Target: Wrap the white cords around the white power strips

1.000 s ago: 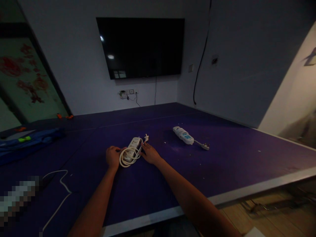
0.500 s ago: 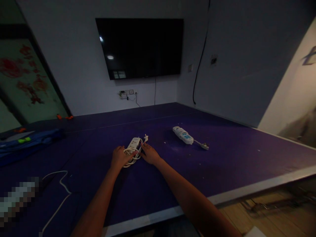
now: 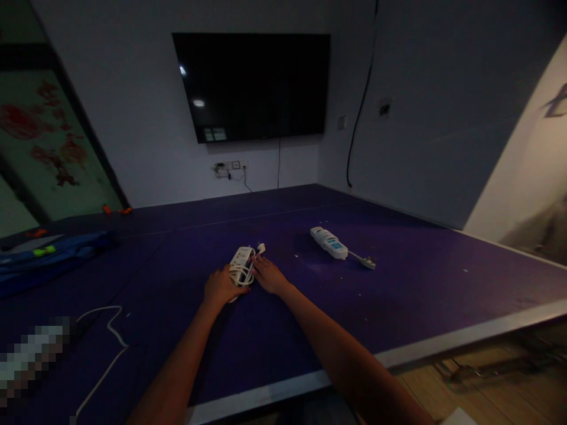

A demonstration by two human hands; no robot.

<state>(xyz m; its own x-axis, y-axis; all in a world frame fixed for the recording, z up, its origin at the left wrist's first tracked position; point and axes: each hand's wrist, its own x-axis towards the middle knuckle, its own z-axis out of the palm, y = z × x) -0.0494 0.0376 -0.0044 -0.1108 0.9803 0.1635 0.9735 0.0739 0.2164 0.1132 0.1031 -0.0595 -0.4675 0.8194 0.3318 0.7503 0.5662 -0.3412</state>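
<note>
A white power strip (image 3: pixel 241 257) lies on the purple tabletop, with loops of its white cord (image 3: pixel 243 276) across its near half. My left hand (image 3: pixel 220 286) grips the strip's left side and near end, its thumb reaching under the loops. On the other side, my right hand (image 3: pixel 269 275) has its fingers against the strip's right edge and the cord there. The plug (image 3: pixel 261 248) sticks up just beyond my right fingertips. To the right lies a second white power strip (image 3: pixel 328 242) with its cord wound round it, and its plug (image 3: pixel 368 262) points right.
A blurred-out object (image 3: pixel 35 354) and a thin white cable (image 3: pixel 116 330) lie at the near left. Blue cloth (image 3: pixel 57 251) is heaped at the far left. The table's pale front edge (image 3: pixel 425 342) runs along the near right. A television (image 3: pixel 257 85) hangs on the wall.
My left hand has moved slightly right and its thumb has dropped toward the strip's near end. The cord loops sit tighter on the strip. The second strip stays put.
</note>
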